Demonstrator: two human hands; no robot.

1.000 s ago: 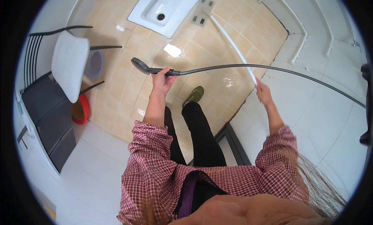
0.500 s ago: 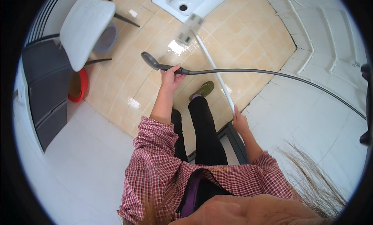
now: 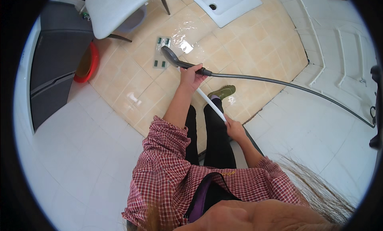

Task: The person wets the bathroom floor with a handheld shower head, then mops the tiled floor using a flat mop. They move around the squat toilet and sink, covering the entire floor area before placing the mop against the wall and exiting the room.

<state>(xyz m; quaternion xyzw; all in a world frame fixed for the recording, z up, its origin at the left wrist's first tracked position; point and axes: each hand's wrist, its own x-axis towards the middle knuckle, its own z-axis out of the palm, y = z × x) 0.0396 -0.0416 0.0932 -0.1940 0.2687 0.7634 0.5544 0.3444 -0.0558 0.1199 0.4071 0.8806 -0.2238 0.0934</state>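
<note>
My left hand (image 3: 190, 77) is wrapped round the handle of a dark grey shower head (image 3: 170, 57), which points to the left over the floor. A grey hose (image 3: 275, 81) runs from it to the right wall. Lower and to the right, my right hand (image 3: 235, 130) grips the white pole of a floor brush or mop (image 3: 211, 105). The pole passes beneath my left hand. Its flat, pale head with dark green patches (image 3: 158, 52) rests on the tiles, partly covered by the shower head. Wet, shiny beige floor (image 3: 191, 31) lies beyond it.
A white squat toilet (image 3: 221, 20) is set in the floor ahead. At the left stand a white-seated chair (image 3: 115, 9), a pale basin (image 3: 135, 20), a red basin (image 3: 94, 63) and a dark grey cabinet (image 3: 56, 51). White pipes (image 3: 318, 47) run along the right wall. My green shoe (image 3: 224, 92) is below.
The brush head has swept left and nearer, away from the squat toilet. My right hand has shifted slightly left, and the view has turned. Both hands keep their grips.
</note>
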